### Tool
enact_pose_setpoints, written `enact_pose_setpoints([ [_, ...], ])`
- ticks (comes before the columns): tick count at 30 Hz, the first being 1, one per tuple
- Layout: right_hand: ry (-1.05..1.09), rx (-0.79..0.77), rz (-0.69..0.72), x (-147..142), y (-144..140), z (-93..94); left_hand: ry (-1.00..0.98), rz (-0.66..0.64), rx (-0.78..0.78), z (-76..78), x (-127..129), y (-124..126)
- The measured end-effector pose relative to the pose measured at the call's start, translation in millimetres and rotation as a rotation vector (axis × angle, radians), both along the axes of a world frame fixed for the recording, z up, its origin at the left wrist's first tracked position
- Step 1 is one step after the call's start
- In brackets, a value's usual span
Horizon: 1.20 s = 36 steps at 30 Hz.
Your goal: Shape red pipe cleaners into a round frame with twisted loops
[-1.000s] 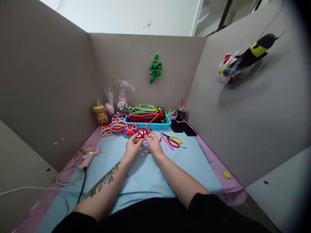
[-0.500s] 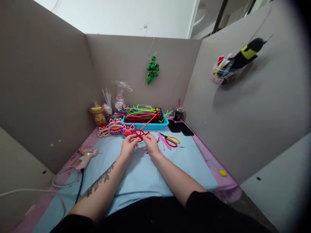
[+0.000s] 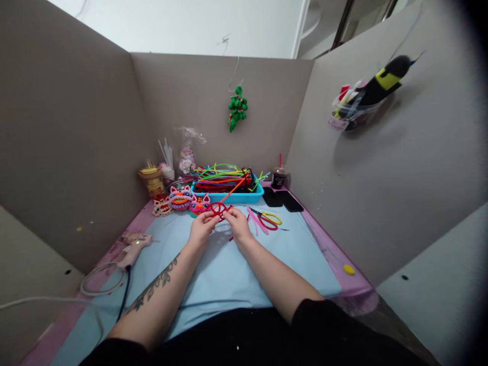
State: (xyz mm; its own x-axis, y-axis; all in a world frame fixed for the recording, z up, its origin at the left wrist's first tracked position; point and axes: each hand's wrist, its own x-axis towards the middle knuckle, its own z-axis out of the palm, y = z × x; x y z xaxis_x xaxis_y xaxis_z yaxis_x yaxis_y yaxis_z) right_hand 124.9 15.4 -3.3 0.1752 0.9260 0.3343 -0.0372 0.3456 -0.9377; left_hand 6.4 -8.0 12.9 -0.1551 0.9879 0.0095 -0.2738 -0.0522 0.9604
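A red pipe-cleaner frame [image 3: 218, 207], bent into a round shape with loops inside, is held up above the blue cloth [image 3: 229, 274]. My left hand [image 3: 202, 227] pinches its left lower side. On its right, my right hand [image 3: 237, 223] grips it between thumb and fingers, with a short red end sticking up beside the fingertips. Fingers hide part of the lower edge. Just right of my right hand lie pink pipe-cleaner pieces [image 3: 254, 223] and scissors [image 3: 269, 219] with red and yellow handles.
Behind my hands stands a blue tray [image 3: 229, 197] heaped with coloured pipe cleaners. Several pipe-cleaner animal heads [image 3: 180, 197] sit left of it. A pink glue gun [image 3: 134, 250] with its cable lies at left. Two black phones [image 3: 290, 201] and a dark drink cup [image 3: 279, 178] are at back right.
The view has shifted slightly. Both hands still hold the red pipe-cleaner frame in nearly the same place, and its short right end has tilted a little more upward.
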Motion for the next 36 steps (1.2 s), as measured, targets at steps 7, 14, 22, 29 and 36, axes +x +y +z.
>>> enact_pose_setpoints([
  [7,0.18,-0.136,0.048,14,10,3.8,-0.07,0.077,-0.015,1.7,-9,6],
  [14,-0.08,-0.197,0.281,31,16,4.6,-0.155,0.054,-0.036,3.8,-13,6],
  [22,-0.085,-0.09,0.185,26,12,9.1,-0.174,0.033,-0.062,6.7,-13,5],
  [29,-0.174,0.112,0.103,23,7,10.8,-0.165,-0.071,-0.127,5.2,-10,4],
  [36,-0.379,0.141,0.133,20,7,5.8,-0.17,-0.068,-0.13,0.7,-10,7],
])
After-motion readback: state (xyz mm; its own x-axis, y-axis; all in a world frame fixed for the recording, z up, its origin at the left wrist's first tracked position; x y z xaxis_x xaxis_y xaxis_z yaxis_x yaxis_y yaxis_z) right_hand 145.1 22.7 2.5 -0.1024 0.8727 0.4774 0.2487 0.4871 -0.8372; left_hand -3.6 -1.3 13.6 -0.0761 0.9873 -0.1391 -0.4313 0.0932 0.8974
